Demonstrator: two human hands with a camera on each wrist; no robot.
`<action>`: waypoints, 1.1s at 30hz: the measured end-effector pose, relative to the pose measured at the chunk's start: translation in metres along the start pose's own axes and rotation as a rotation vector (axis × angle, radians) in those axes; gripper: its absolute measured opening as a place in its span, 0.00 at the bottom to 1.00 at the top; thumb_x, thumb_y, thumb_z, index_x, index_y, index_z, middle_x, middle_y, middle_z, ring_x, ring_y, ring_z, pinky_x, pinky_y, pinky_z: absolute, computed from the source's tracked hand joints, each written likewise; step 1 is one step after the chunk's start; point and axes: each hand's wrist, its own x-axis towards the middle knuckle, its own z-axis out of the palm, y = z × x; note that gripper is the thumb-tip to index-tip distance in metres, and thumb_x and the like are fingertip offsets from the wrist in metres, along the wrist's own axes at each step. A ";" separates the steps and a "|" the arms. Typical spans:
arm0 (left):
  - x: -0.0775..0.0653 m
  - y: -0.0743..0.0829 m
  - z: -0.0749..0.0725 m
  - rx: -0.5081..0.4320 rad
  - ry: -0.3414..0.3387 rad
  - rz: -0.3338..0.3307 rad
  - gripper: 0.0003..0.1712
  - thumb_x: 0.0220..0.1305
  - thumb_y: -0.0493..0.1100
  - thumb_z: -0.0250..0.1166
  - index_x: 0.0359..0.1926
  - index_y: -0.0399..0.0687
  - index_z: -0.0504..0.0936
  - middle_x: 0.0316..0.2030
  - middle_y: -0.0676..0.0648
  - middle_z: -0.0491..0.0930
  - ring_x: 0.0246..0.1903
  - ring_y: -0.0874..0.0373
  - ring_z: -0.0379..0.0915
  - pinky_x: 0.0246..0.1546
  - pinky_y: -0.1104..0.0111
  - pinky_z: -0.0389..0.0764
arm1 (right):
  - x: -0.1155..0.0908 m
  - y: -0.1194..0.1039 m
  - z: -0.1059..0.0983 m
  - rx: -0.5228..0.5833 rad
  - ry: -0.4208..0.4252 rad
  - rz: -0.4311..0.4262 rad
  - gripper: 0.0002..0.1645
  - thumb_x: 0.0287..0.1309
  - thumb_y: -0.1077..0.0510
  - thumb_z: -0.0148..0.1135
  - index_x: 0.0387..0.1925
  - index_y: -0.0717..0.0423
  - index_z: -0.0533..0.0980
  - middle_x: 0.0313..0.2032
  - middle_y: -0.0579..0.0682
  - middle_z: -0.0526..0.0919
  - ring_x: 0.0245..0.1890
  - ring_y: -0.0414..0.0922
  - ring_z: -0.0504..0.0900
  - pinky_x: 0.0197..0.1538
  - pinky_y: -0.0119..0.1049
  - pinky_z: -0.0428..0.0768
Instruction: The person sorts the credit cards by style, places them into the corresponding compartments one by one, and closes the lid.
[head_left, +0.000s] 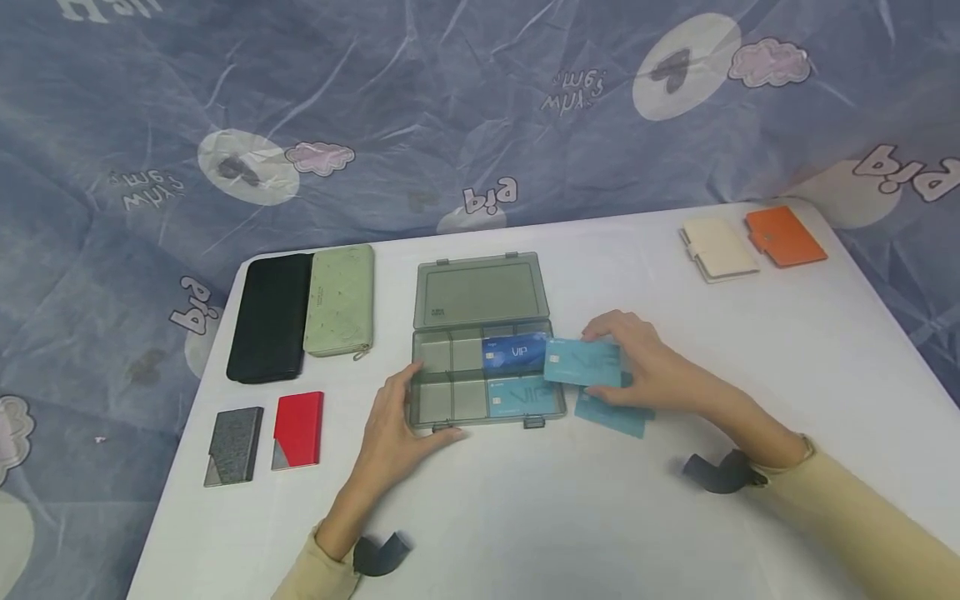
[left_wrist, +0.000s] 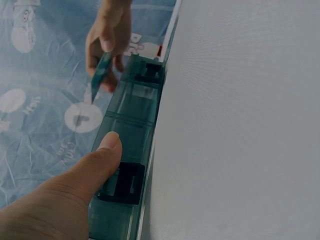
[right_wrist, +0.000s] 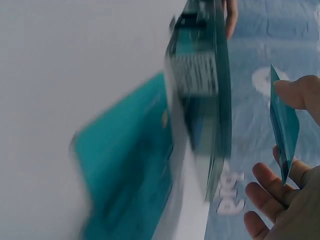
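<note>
A grey-green translucent plastic box [head_left: 432, 400] lies with its lid [head_left: 483, 292] folded back, its tray split into compartments. The left hand [head_left: 392, 433] grips the box's left front corner, thumb along the front side by a dark latch [left_wrist: 130, 184]. Between thumb and fingers, the right hand [head_left: 637, 367] pinches a light-blue card [head_left: 581, 362], held above the box's right edge. In the tray, a dark-blue VIP card [head_left: 512, 352] lies in the back row and a light-blue VIP card [head_left: 521, 397] in the front row. Partly hidden under the right hand, more light-blue cards [head_left: 615, 417] lie on the table.
At the left of the white table [head_left: 525, 517] lie a black wallet [head_left: 270, 317], a green zip wallet [head_left: 340, 300], a grey card holder [head_left: 234, 446] and a red card holder [head_left: 298, 429]. A cream card holder [head_left: 720, 247] and an orange one [head_left: 786, 237] lie at the far right.
</note>
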 end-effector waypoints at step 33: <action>0.000 -0.002 0.000 0.006 0.003 0.022 0.59 0.36 0.73 0.69 0.69 0.60 0.55 0.58 0.50 0.68 0.49 0.58 0.64 0.43 0.60 0.70 | 0.018 -0.013 0.049 -0.058 0.008 -0.162 0.37 0.40 0.41 0.73 0.52 0.49 0.71 0.60 0.51 0.67 0.65 0.49 0.57 0.59 0.52 0.54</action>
